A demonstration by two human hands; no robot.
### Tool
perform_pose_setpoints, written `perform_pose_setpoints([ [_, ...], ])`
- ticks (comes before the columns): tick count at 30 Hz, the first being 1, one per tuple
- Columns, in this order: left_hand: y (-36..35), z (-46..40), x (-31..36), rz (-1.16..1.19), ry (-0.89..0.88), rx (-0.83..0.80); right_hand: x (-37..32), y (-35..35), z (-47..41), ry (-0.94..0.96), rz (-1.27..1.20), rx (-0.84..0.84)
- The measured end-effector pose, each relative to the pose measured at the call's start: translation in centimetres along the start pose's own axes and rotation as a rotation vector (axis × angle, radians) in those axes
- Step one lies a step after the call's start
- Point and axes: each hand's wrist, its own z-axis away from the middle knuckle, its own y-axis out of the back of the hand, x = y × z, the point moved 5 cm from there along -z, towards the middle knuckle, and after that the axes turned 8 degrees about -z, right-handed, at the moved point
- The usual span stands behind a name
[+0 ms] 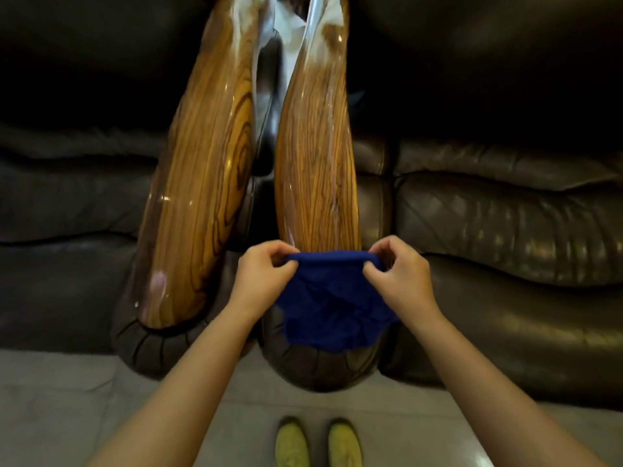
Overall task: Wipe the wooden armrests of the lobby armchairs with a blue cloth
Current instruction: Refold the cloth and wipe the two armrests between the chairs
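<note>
Two glossy wooden armrests run side by side from the middle of the view toward 12 o'clock, each capping the arm of a dark leather armchair. The left armrest [199, 203] shows a bold ringed grain; the right armrest [315, 170] has straighter grain and bright reflections near its far end.

The blue cloth [333, 298] hangs over the near end of the right armrest, draping down over the padded leather front of that chair arm. Its top edge is pulled taut between both hands. The left hand [263, 274], at 9 o'clock of the cloth, pinches the left corner with curled fingers and thumb. The right hand [399, 273], at 3 o'clock of the cloth, pinches the right corner the same way.

Leather seat cushions [505, 224] stretch away at 3 o'clock. At 6 o'clock, on the pale tiled floor [67, 399], stand two yellow-green shoes [318, 444], just below the chair arm.
</note>
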Motion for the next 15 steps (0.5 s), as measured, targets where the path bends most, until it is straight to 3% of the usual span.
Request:
perform_pose_setpoints([
  [12,-2.5,0.2,-1.4,0.003,-0.096,0.106,2.3,-0.5,0.7,0.046,-0.049,0.011],
  [15,-2.8,1.9,-1.6,-0.069,-0.185,0.224,2.4,-0.5,2.1,0.123,0.034,0.091],
])
